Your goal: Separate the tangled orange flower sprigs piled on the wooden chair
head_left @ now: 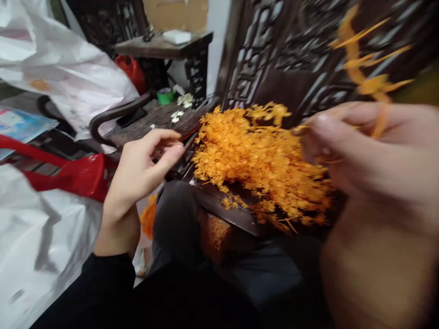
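My right hand (373, 151) is closed, thumb pressed against the fingers, on an orange sprig (373, 84) that looks like plastic and sticks up above the knuckles with thin side shoots. Just left of that hand, a large heap of similar orange sprigs (254, 155) lies on a dark wooden seat (236, 212). Left of the heap is my left hand (147, 164), its fingers loosely curved. A small gap shows between thumb and index finger, and I see nothing held there. The right hand is blurred and its inner fingers are hidden.
Carved dark chair backs (295, 55) rise behind the heap. A chair with a curved armrest (103, 119) bears green tape (165, 95) and small white pieces (185, 99). White sacks (68, 68) and a red plastic object (82, 176) crowd the left. My knee (174, 214) is below.
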Motion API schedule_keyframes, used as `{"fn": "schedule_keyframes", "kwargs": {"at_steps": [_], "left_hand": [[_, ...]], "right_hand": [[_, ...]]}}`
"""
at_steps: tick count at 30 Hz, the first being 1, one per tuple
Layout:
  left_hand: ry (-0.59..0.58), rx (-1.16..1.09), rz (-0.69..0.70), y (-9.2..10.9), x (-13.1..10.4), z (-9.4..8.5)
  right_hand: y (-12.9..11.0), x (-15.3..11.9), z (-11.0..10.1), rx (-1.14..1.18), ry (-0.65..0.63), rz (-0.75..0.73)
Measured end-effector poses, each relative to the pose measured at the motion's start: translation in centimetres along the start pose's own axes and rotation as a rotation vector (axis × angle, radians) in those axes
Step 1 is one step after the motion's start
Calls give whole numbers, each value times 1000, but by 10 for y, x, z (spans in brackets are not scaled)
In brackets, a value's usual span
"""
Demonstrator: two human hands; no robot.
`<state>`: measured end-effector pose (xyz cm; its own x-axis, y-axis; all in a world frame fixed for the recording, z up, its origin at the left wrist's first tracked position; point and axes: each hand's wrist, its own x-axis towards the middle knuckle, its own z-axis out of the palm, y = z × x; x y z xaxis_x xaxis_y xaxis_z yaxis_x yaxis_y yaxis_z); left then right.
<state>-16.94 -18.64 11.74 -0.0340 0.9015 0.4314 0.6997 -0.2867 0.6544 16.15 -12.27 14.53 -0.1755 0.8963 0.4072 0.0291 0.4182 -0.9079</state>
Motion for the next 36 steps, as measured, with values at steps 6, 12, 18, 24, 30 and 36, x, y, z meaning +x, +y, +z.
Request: {"fn": "schedule_keyframes", "kwargs": {"at_steps": [6,12,18,24,30,36], "left_hand": [[-253,-61,658,113,89,72],[-301,105,814,98,140,143],[-239,-60,780,73,149,182],[-176,246,822,67,145,180],[-104,343,760,57,138,165],[-58,377,817,48,139,159]], "right_hand": [[3,25,-15,347,-92,97],[0,33,-35,313,-85,13],[12,41,-43,290,-87,10],[33,39,-45,-152,279,-19],[38,38,-31,-658,23,-88],[39,36,-18,-554,-33,29]]}}
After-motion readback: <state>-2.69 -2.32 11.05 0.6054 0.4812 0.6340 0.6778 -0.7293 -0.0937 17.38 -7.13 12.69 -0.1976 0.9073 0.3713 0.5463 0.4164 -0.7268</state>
